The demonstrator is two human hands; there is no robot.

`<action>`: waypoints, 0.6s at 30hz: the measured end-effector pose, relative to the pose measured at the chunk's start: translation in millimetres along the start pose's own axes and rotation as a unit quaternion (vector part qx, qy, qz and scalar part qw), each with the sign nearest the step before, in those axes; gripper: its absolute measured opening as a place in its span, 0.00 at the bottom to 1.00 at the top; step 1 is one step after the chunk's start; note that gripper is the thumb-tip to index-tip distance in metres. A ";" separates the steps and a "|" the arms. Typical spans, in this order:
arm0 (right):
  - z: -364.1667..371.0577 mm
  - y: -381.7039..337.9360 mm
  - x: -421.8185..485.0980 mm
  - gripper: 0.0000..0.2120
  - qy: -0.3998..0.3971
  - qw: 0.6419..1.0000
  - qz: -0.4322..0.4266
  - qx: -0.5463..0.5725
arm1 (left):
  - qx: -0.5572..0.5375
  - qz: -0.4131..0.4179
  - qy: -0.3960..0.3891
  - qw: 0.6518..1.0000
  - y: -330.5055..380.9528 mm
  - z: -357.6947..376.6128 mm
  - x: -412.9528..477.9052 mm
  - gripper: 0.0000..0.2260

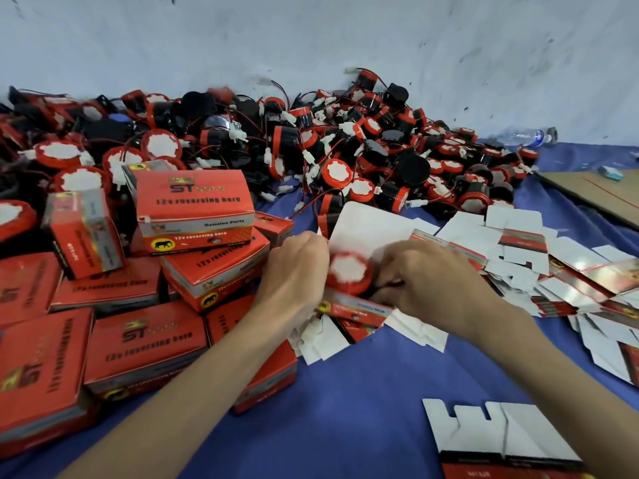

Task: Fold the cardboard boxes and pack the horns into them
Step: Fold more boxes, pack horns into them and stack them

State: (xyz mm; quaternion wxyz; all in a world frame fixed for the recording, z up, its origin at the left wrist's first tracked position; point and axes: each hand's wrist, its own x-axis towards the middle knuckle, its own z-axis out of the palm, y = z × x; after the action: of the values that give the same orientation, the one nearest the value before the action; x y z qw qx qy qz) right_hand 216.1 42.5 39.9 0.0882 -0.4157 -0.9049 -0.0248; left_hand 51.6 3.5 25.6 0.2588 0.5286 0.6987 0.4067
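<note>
At frame centre I see my left hand (297, 267) and right hand (425, 278), fingers curled, gripping a horn (349, 271) over an open box (359, 305).

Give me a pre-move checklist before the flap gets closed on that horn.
1. Horn sits in the open box: ok, though depth cannot tell.
2. Left hand steadies the box's side: ok.
3. Right hand grips at the horn: ok.
4. Horn's wire tucked in: cannot tell.
5. Big white flap stands free: ok.
6. Space on the packed boxes pile: ok.
</note>
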 end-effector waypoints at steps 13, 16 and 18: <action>-62.5 14.7 -31.2 0.09 -0.054 0.993 0.047 -0.095 | 0.086 -0.053 -0.094 0.990 -6.1 12.4 2.5 0.24; -64.1 8.4 -27.1 0.07 -0.008 0.997 0.048 0.052 | 0.079 -0.052 -0.096 0.991 -5.3 11.3 2.2 0.25; -55.4 -2.7 -21.0 0.09 0.056 0.985 0.063 0.150 | 0.075 -0.046 -0.097 0.991 -6.1 10.5 1.6 0.25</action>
State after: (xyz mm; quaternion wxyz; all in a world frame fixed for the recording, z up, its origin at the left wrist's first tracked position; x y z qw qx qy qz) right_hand 235.3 18.5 90.6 0.2017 -0.4515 -0.8641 0.0934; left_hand 56.2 7.4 14.9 0.3039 0.5506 0.7224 0.2876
